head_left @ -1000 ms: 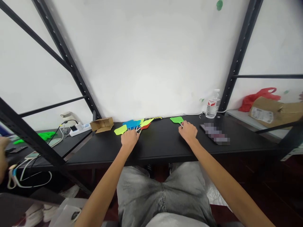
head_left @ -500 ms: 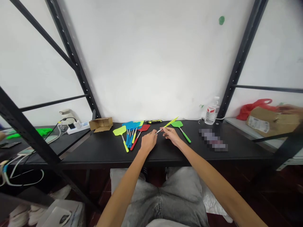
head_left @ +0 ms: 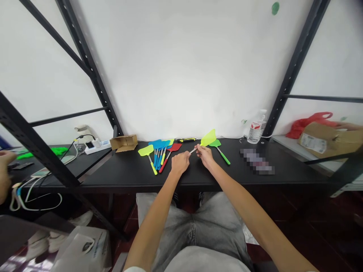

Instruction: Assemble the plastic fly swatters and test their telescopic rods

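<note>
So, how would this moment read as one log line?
Left hand: grips lower end of yellow swatter | Right hand: pinches its shaft near head | Table: red swatter near left hand, green swatter near right hand

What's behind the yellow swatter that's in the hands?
The wall, and a green swatter peeking out. The yellow swatter covers some of the green one, so that part can't be seen.
</note>
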### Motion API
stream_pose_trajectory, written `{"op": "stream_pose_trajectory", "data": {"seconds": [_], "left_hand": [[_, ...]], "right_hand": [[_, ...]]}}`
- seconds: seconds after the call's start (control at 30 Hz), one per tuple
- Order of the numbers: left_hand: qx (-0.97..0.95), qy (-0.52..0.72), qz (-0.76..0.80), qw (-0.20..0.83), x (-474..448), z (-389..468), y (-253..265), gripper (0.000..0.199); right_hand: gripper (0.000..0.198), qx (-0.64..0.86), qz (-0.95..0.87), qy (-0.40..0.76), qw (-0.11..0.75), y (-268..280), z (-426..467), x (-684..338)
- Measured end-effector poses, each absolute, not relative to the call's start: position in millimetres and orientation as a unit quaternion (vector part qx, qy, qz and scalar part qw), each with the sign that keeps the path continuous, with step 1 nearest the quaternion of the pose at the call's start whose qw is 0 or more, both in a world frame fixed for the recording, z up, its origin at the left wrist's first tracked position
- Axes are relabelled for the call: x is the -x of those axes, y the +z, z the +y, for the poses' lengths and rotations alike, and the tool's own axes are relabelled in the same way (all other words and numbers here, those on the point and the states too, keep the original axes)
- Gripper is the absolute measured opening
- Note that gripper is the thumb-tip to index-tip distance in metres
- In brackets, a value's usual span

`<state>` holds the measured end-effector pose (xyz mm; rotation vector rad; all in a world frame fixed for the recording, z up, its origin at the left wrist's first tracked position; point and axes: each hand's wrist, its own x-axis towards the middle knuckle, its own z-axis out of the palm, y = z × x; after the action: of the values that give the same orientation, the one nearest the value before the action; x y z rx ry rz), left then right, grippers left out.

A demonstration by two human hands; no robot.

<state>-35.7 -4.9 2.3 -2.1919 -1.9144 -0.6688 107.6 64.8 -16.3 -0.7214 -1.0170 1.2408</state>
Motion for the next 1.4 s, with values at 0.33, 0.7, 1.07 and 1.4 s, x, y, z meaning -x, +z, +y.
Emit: {"op": "stream_pose_trajectory", "data": {"seconds": [0.33,0.7,1.07,1.4], "left_hand": [[0.718,-0.314,-0.607,0.130,59,0,-4,0.033],[0.705,-0.351,-0.584,0.196,89,4,-8,0.027],[0.766,-0.296,-0.546,0.165,74,-9,-4,0.035],[0.746,-0.278,-0.586,0.154,69,-7,-3,0.038]], "right_hand": [[0.044,0.318,-0.359,0.505,0.718,-14,70,-123],[0.048,0.298,-0.318,0.453,0.778,-10,71,-135],[0.046,0.272,-0.602,0.507,0.554,-17,54,-114],[0.048,0.313,-0.556,0.488,0.596,-17,55,-108]]}}
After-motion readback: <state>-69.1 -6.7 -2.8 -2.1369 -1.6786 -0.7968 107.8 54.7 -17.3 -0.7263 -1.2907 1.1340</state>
